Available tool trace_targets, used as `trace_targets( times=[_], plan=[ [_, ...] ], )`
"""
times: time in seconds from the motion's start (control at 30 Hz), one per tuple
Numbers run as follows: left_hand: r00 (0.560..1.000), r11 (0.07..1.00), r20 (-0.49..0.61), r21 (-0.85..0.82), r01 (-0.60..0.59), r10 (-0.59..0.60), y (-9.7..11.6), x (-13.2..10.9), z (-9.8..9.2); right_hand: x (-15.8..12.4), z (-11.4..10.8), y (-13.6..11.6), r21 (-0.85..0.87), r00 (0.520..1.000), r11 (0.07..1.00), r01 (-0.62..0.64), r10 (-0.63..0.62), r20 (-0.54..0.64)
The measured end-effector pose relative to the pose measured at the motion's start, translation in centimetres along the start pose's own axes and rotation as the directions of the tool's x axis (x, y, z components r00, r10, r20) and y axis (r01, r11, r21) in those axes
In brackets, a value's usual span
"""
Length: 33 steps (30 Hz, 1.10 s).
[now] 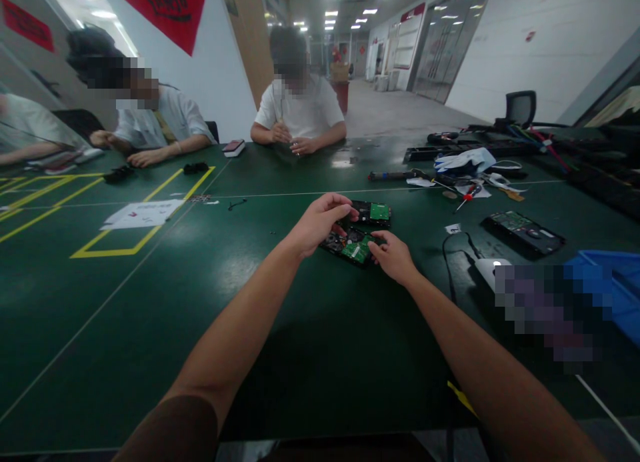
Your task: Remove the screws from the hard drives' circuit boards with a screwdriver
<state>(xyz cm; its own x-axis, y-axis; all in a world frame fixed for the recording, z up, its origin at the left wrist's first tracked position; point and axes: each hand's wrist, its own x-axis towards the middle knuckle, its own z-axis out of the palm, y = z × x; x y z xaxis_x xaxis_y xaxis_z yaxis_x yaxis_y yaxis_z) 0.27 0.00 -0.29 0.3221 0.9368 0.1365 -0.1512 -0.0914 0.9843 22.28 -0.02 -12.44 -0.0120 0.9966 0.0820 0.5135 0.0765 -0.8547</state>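
A hard drive with a green circuit board lies on the dark green table between my hands. My right hand grips its right edge between thumb and fingers. Over the drive's left end is my left hand, its fingers bent and the thumb close to the index finger. Whatever its fingertips hold, if anything, is too small to make out. Just behind, partly covered by my left fingers, rests a second hard drive, also showing a green board.
Another hard drive lies to the right, near a cable and a blue bin. Tools, including a screwdriver, and a white-blue glove clutter the back right. Paper lies left. People sit across the table.
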Motion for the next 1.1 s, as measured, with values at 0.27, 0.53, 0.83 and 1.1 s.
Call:
trace_targets(
  times=[0.27,0.53,0.83,1.1],
  plan=[
    [0.999,0.999,-0.031,0.045,0.01,-0.009,-0.09,0.25,-0.42,0.07,-0.02,0.31,0.007,1.0,1.0,-0.006,0.006,0.014],
    [0.998,0.993,-0.067,0.117,-0.013,0.021,0.15,0.29,-0.59,0.03,-0.11,0.02,-0.005,1.0,1.0,-0.007,0.007,0.006],
    [0.998,1.0,-0.057,0.0,0.017,-0.017,-0.1,0.34,-0.34,-0.02,0.01,-0.01,0.02,1.0,1.0,-0.016,0.016,0.003],
    [0.998,0.996,-0.064,-0.083,0.018,-0.024,0.04,0.33,-0.22,0.02,-0.09,0.27,-0.003,1.0,1.0,0.006,-0.006,0.007]
  ],
)
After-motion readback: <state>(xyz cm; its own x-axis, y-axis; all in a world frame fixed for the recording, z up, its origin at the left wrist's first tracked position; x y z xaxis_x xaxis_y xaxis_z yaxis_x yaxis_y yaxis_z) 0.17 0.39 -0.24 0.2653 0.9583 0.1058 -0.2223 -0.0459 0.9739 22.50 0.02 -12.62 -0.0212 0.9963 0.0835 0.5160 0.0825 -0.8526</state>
